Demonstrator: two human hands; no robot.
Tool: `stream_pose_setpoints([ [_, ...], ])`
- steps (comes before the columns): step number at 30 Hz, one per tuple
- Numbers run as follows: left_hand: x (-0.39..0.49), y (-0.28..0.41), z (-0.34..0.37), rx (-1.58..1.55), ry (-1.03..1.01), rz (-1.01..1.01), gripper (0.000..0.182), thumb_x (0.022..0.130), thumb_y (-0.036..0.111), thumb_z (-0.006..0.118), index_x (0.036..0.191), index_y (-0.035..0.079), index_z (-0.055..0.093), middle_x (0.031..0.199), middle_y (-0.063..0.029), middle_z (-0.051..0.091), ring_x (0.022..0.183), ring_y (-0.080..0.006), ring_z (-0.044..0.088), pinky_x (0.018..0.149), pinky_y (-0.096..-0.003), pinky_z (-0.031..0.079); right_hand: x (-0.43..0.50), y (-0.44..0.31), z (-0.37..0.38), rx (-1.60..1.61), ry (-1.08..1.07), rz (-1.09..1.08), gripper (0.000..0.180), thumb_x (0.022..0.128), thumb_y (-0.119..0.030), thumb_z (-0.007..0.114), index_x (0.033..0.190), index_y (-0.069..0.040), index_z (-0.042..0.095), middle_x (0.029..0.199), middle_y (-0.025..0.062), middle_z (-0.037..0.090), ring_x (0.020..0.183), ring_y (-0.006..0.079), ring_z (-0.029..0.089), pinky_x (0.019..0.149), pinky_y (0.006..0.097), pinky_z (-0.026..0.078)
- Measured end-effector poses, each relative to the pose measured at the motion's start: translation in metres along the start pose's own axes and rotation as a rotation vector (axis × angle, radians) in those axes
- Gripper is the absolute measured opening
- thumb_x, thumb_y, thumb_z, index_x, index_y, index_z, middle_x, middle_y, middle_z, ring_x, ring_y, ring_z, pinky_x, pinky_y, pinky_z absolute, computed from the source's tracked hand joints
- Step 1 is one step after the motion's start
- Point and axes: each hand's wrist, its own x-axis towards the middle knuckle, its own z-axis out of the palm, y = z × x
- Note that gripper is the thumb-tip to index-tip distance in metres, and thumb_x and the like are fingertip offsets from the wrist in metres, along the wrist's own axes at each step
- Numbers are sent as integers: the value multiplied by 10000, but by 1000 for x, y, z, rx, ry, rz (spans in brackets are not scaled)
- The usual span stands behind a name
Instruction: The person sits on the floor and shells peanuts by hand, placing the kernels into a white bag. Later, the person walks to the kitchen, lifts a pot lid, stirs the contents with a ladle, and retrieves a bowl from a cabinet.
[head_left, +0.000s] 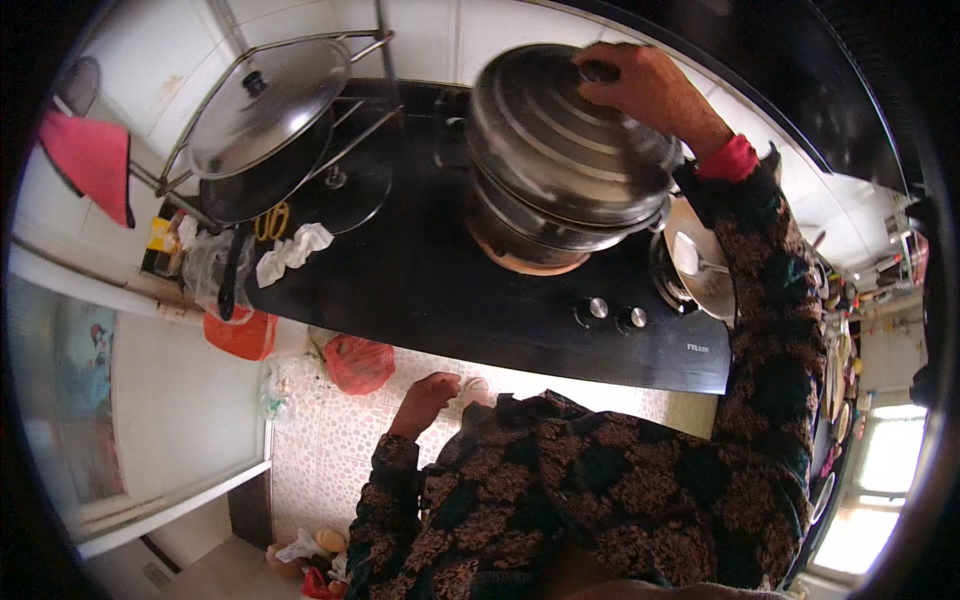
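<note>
My right hand grips the top of a ridged, domed metal lid. The lid is tilted in this view and sits over a wide metal pot, and my fingers hide its knob. Whether the lid rests fully on the rim cannot be told. Beneath the pot, a copper-coloured lower part meets the black glass cooktop. My left hand hangs in front of the cooktop's edge with fingers curled. Nothing shows in it, but its palm is hidden.
Right of the pot, a pan with a ladle stands partly behind my right sleeve. Two control knobs are near the front edge. At left, a lidded wok sits by a metal rack. Crumpled tissue lies nearby.
</note>
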Motion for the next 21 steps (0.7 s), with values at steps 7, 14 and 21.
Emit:
stream_pose_setpoints([
  [7,8,-1,-11,310,-32,270,336,899,273,595,1142,44,635,1030,-41,657,932,-147,618,764,-304,510,3,-10,7,143,-33,98,314,848,-186,663,1143,-80,641,993,144,676,825,224,680,782,324,546],
  [14,25,10,-6,58,-145,46,316,918,256,597,1145,37,615,1030,-32,660,938,-107,602,767,-261,478,-61,13,-38,127,-52,-61,408,856,-241,637,1184,-11,561,916,194,656,828,318,642,745,391,518],
  [21,22,4,10,156,-142,-32,351,921,278,598,1168,30,614,1037,-65,675,936,-144,639,761,-277,508,-272,47,-122,479,-127,416,245,962,-253,554,1016,-41,666,835,33,649,738,118,603,657,250,492],
])
